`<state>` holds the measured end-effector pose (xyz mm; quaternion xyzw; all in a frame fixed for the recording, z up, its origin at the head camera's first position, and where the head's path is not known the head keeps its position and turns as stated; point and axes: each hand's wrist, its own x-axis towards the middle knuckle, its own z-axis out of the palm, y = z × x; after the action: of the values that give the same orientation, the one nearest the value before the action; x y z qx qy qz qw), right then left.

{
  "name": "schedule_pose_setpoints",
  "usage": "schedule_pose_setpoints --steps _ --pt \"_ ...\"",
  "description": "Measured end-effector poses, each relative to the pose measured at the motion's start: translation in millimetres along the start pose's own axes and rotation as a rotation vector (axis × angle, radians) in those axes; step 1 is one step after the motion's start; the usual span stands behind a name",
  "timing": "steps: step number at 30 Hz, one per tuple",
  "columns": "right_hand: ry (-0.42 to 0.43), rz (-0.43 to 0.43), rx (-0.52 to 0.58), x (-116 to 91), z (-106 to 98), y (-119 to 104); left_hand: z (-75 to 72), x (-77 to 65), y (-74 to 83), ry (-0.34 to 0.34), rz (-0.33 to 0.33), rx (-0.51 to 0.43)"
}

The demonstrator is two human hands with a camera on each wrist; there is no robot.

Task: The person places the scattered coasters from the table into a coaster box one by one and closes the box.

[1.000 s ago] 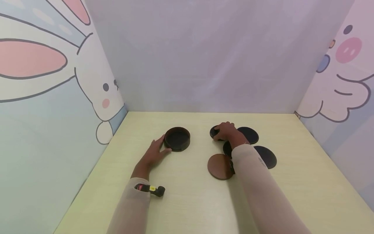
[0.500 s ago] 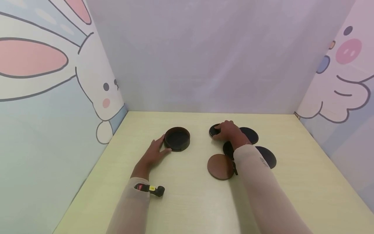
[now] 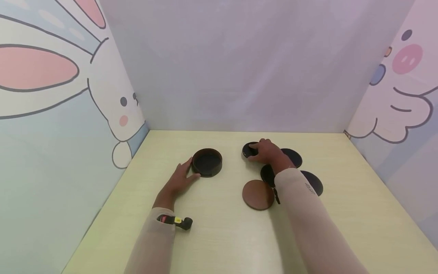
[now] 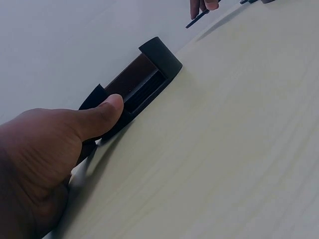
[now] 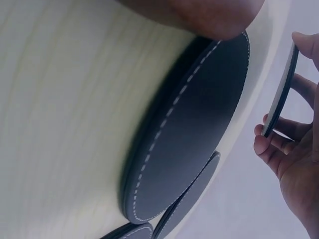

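My left hand [image 3: 179, 179] grips the near left side of a round black coaster holder [image 3: 207, 163] standing on the table. In the left wrist view, its thumb lies against the wall of the holder [image 4: 160, 57], next to a cut-out that shows a brown inner wall. My right hand [image 3: 268, 151] holds a round black coaster [image 3: 249, 151] by its edge, raised off the table. The right wrist view has this coaster [image 5: 281, 92] nearly edge-on, between the thumb and several fingers. Under the right wrist lies another black coaster [image 5: 187, 132] with pale stitching round its rim.
A brown coaster [image 3: 258, 195] lies in front of the right hand. Near the right forearm are more black coasters, one behind [image 3: 293, 156] and one to the right [image 3: 313, 183]. Printed panels [image 3: 116, 95] and a pale backdrop [image 3: 239, 76] enclose the table.
My right hand has lifted the black coaster off the table and moved slightly left and back with it. The left hand and the holder have stayed put.
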<state>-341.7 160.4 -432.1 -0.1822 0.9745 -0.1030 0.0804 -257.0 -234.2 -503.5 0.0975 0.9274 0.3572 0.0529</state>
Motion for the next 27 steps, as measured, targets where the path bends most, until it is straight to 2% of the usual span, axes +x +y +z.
schedule_pose_setpoints --steps 6,13,19,27 --pt "0.048 -0.038 0.000 0.8 2.7 -6.4 1.5 0.2 -2.0 0.007 0.006 -0.004" --pt "0.065 -0.047 0.026 2.2 5.1 -12.1 2.8 0.5 -3.3 0.006 0.006 -0.008" --pt "0.094 -0.051 0.099 8.3 8.5 -21.0 0.8 0.1 -1.8 0.001 -0.007 -0.005" --pt "0.141 -0.082 0.184 13.3 10.3 -45.3 2.1 2.2 -2.9 0.002 -0.022 0.000"
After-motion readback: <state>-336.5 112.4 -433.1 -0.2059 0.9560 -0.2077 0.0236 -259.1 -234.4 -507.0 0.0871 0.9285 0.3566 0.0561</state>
